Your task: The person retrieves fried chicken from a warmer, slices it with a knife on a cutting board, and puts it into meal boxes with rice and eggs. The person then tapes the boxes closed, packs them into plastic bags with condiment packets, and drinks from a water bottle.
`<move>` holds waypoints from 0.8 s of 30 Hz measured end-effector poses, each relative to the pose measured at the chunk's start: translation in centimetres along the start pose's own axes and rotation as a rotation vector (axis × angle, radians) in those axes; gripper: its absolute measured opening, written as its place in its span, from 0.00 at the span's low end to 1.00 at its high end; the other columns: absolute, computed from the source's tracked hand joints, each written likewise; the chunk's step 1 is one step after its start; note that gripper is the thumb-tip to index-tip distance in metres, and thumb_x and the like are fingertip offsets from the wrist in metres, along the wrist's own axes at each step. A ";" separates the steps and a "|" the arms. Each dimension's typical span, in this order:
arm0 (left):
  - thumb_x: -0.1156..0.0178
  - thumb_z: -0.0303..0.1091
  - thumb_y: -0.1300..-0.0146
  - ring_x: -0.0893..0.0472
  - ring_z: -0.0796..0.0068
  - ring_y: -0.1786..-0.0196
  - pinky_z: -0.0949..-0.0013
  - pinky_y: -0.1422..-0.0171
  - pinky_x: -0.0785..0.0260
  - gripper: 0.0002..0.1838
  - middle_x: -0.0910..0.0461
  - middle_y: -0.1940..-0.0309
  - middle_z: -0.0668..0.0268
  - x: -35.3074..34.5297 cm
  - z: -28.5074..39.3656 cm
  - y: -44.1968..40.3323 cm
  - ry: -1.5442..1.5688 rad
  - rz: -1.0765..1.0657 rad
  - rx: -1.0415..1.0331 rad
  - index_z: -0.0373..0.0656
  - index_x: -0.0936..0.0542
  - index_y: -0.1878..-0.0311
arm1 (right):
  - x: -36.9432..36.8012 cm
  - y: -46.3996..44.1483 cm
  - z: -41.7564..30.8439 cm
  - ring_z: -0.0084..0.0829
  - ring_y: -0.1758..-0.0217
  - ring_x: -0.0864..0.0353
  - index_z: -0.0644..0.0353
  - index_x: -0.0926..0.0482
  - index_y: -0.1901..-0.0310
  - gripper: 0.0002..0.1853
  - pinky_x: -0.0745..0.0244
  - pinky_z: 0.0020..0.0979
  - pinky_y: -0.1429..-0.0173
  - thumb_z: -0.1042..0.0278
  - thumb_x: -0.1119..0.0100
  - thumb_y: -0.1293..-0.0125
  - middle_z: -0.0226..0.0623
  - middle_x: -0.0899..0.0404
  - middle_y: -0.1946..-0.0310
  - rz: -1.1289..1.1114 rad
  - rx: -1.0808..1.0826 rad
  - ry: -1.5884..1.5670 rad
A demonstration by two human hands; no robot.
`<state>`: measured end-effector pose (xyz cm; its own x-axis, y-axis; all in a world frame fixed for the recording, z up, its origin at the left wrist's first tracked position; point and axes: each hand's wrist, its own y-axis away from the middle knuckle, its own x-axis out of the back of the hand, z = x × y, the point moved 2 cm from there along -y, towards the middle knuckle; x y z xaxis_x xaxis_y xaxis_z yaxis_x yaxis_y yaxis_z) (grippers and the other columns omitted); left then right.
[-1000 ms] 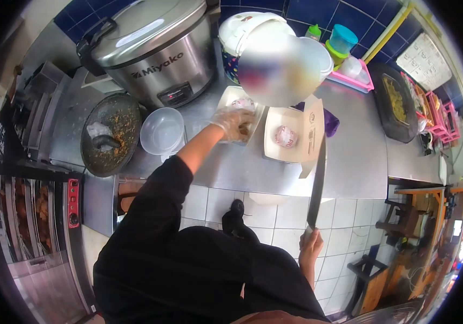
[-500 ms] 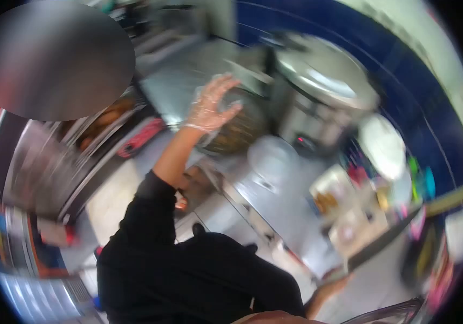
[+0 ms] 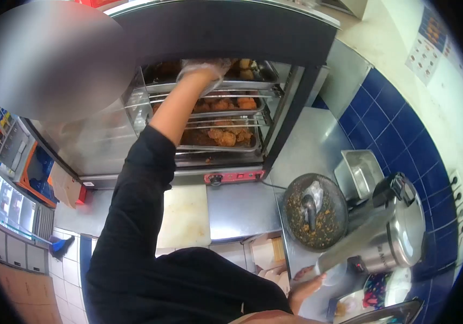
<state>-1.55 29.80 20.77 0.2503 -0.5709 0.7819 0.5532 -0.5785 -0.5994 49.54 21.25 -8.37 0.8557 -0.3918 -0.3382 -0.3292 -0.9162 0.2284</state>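
My left hand (image 3: 205, 69), in a clear plastic glove, is inside the food warmer cabinet (image 3: 231, 27) at the top tray (image 3: 266, 75). Its fingers are hidden behind the wrist and glove, so what they touch cannot be made out. Fried chicken pieces (image 3: 223, 136) lie on the trays below. My right hand (image 3: 305, 289) is bare and low by the counter edge, thumb and fingers apart, with nothing visible in it. Close beside it stands a translucent tub (image 3: 333, 274).
A round stone mortar (image 3: 328, 232) with a pestle (image 3: 311, 210) and crumbly brown mix stands right of the warmer. Past it are a steel pan (image 3: 363, 173) and a large steel cooker (image 3: 404, 232). A pale cutting board (image 3: 186, 213) lies before the warmer.
The view has swung left to the warmer. My left hand, earlier above the mortar area with fingers spread, is now inside the warmer. My right hand remains low at the counter side.
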 end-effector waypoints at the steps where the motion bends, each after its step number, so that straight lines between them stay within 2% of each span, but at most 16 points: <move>1: 0.47 0.47 0.35 0.33 0.56 0.34 0.53 0.31 0.40 0.29 0.32 0.36 0.54 -1.2 -0.6 -1.9 -0.004 -0.007 0.003 0.43 0.33 0.35 | -1.2 0.2 0.2 0.25 0.78 0.32 0.66 0.31 0.64 0.35 0.40 0.23 0.77 0.34 0.68 0.29 0.37 0.29 0.76 -0.284 0.114 0.150; 5: 0.47 0.46 0.34 0.32 0.57 0.35 0.54 0.31 0.40 0.28 0.32 0.36 0.55 -3.3 -1.0 -6.2 -0.020 -0.051 0.065 0.44 0.33 0.35 | -4.5 -2.1 3.1 0.26 0.79 0.31 0.65 0.31 0.66 0.36 0.38 0.23 0.77 0.30 0.63 0.33 0.36 0.30 0.79 -0.357 0.026 0.170; 8: 0.47 0.46 0.34 0.32 0.58 0.35 0.54 0.31 0.39 0.27 0.31 0.37 0.55 -4.4 -1.1 -7.3 -0.008 -0.058 0.117 0.45 0.32 0.35 | -5.6 -4.9 3.9 0.24 0.81 0.32 0.65 0.31 0.67 0.37 0.38 0.23 0.78 0.28 0.62 0.34 0.35 0.31 0.82 -0.526 -0.028 0.263; 10: 0.47 0.46 0.34 0.31 0.59 0.35 0.55 0.31 0.39 0.26 0.31 0.37 0.56 -4.8 -1.0 -7.9 0.010 -0.043 0.156 0.45 0.32 0.35 | -8.3 -5.6 1.4 0.22 0.82 0.33 0.65 0.31 0.67 0.37 0.40 0.23 0.79 0.28 0.61 0.34 0.34 0.31 0.83 -0.628 0.166 0.311; 11: 0.47 0.45 0.33 0.31 0.59 0.35 0.55 0.31 0.39 0.26 0.31 0.37 0.56 -4.9 -1.0 -8.1 0.023 -0.034 0.173 0.45 0.32 0.35 | -8.7 -6.7 0.5 0.21 0.82 0.33 0.65 0.30 0.67 0.35 0.41 0.23 0.79 0.32 0.61 0.32 0.32 0.32 0.84 -0.695 0.236 0.397; 14: 0.48 0.45 0.33 0.31 0.60 0.36 0.56 0.32 0.38 0.25 0.31 0.37 0.56 -4.9 -1.2 -8.3 0.104 0.008 0.240 0.46 0.32 0.35 | -10.1 -10.0 -0.5 0.20 0.82 0.34 0.65 0.30 0.69 0.32 0.43 0.23 0.79 0.37 0.63 0.29 0.31 0.33 0.84 -0.805 0.283 0.437; 19: 0.48 0.44 0.32 0.30 0.61 0.36 0.57 0.32 0.37 0.24 0.30 0.38 0.57 -4.2 -1.4 -7.6 0.423 0.157 0.352 0.47 0.32 0.35 | -11.8 -14.0 -0.4 0.19 0.83 0.35 0.65 0.30 0.72 0.31 0.43 0.23 0.79 0.40 0.63 0.28 0.30 0.31 0.84 -0.932 0.317 0.456; 21: 0.48 0.43 0.32 0.30 0.62 0.37 0.57 0.32 0.37 0.24 0.30 0.38 0.58 -4.0 -1.1 -6.9 0.622 0.220 0.386 0.48 0.32 0.35 | -12.5 -15.1 0.5 0.21 0.84 0.34 0.63 0.31 0.70 0.33 0.41 0.23 0.81 0.34 0.65 0.29 0.34 0.31 0.84 -0.996 0.287 0.425; 24: 0.48 0.43 0.31 0.29 0.62 0.37 0.58 0.32 0.36 0.23 0.30 0.38 0.58 -3.3 -0.7 -5.4 0.949 0.280 0.410 0.48 0.32 0.36 | -14.0 -15.4 0.2 0.20 0.84 0.33 0.63 0.30 0.70 0.33 0.41 0.23 0.80 0.35 0.64 0.29 0.33 0.31 0.83 -1.102 0.275 0.400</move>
<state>-5.98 34.41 21.31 -0.2133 -0.9747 0.0668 0.8408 -0.2179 -0.4955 42.53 40.82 -7.31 0.7781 0.6219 0.0887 0.6239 -0.7488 -0.2237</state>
